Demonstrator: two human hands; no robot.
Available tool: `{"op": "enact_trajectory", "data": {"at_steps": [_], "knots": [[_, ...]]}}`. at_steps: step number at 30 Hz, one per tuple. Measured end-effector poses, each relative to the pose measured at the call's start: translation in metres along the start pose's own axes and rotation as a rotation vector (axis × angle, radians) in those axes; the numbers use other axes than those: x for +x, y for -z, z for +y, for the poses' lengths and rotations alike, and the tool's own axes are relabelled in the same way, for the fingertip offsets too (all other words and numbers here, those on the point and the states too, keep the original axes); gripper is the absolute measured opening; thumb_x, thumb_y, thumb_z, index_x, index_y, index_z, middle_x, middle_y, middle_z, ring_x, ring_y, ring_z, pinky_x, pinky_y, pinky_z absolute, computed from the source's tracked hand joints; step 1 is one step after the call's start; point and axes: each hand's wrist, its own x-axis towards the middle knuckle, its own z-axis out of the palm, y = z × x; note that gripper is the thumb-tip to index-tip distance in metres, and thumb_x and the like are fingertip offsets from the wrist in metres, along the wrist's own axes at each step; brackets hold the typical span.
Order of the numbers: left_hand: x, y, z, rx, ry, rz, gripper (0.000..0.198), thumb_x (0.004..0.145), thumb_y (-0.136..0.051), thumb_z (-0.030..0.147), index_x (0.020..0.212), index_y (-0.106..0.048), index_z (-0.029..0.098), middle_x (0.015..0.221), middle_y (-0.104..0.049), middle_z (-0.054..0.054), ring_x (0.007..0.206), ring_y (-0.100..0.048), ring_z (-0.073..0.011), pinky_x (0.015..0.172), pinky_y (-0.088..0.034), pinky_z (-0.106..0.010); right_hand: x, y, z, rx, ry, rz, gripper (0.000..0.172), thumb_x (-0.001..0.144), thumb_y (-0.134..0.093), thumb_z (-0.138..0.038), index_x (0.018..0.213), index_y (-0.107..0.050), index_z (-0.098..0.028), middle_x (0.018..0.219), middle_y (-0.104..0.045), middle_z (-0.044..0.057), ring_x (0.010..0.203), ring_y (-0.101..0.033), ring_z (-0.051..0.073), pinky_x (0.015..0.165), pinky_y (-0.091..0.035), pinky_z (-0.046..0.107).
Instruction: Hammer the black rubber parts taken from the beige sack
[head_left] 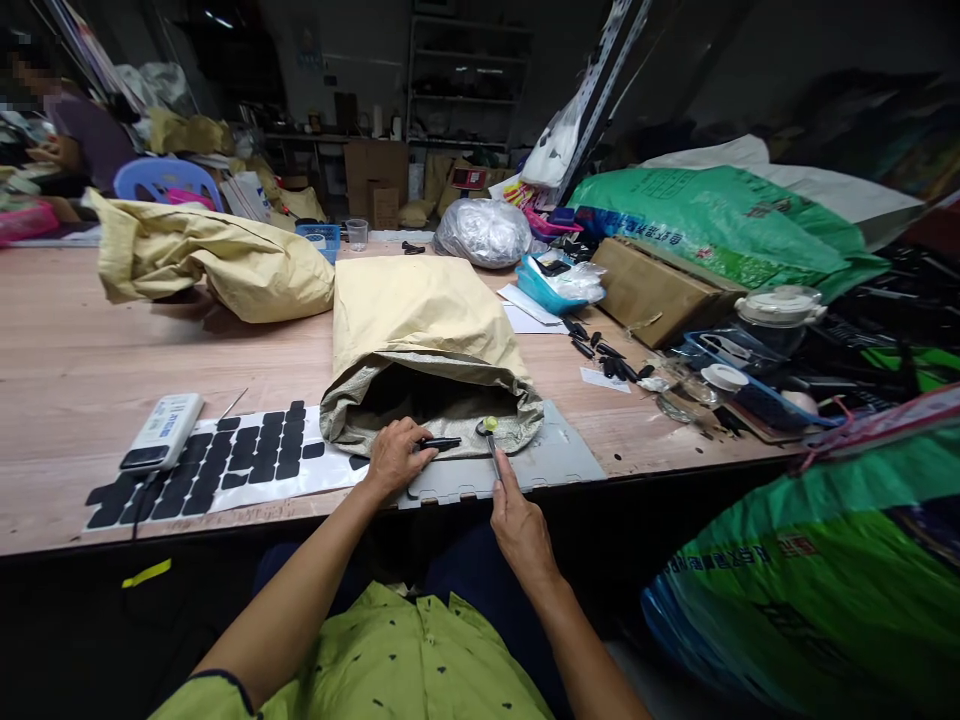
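Note:
My left hand [396, 460] rests at the open mouth of a beige woven sack [427, 305], its fingers closed on a slim black piece [441, 443] that points to the right. In my right hand [523, 525] is the metal handle of a small hammer [487, 432], whose head has a dark part and a yellow-green end. The hammer's head is over the sack's folded grey lip, to the right of the black piece. Dark shadow hides the inside of the sack. Under its lip lies a grey board [566, 455] along the table's front edge.
On the left are a sheet of black stickers [255, 455], a white device [161, 432] and another beige sack [225, 255]. Several black pieces [604, 355], a cardboard box [660, 290] and green sacks [720, 220] lie on the right. A person [82, 130] sits far left.

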Motion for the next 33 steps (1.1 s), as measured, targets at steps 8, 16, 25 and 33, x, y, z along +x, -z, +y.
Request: {"op": "enact_trajectory", "data": {"at_steps": [8, 16, 25, 33], "knots": [[0.000, -0.002, -0.005, -0.029, 0.022, -0.038, 0.021, 0.083, -0.069, 0.035, 0.103, -0.074, 0.028, 0.094, -0.067, -0.001, 0.091, -0.058, -0.0182, 0.080, -0.041, -0.031, -0.020, 0.011, -0.011, 0.272, 0.171, -0.024, 0.056, 0.097, -0.031, -0.042, 0.148, -0.041, -0.023, 0.099, -0.073, 0.009, 0.070, -0.068, 0.017, 0.066, -0.050, 0.024], [0.000, 0.001, 0.000, -0.010, 0.033, -0.045, 0.021, 0.082, -0.068, 0.034, 0.102, -0.074, 0.030, 0.090, -0.065, -0.001, 0.090, -0.057, -0.0184, 0.080, -0.041, -0.031, -0.031, 0.003, -0.021, 0.232, 0.191, -0.059, 0.059, 0.097, -0.030, -0.046, 0.146, -0.044, -0.019, 0.077, -0.070, 0.006, 0.062, -0.064, 0.016, 0.057, -0.048, 0.021], [0.000, -0.001, -0.002, -0.021, 0.031, -0.056, 0.021, 0.083, -0.067, 0.036, 0.102, -0.074, 0.031, 0.090, -0.064, 0.000, 0.090, -0.057, -0.0182, 0.081, -0.041, -0.031, -0.030, -0.004, -0.024, 0.237, 0.216, -0.070, 0.058, 0.097, -0.028, -0.045, 0.146, -0.044, -0.018, 0.084, -0.072, 0.007, 0.068, -0.067, 0.016, 0.065, -0.050, 0.021], [0.001, 0.003, -0.001, -0.046, 0.036, -0.085, 0.025, 0.080, -0.068, 0.033, 0.104, -0.074, 0.031, 0.087, -0.062, 0.000, 0.090, -0.057, -0.0186, 0.081, -0.043, -0.030, -0.030, -0.002, -0.027, 0.224, 0.228, -0.049, 0.056, 0.097, -0.030, -0.044, 0.146, -0.044, -0.020, 0.081, -0.072, 0.005, 0.063, -0.065, 0.015, 0.062, -0.049, 0.020]]}}
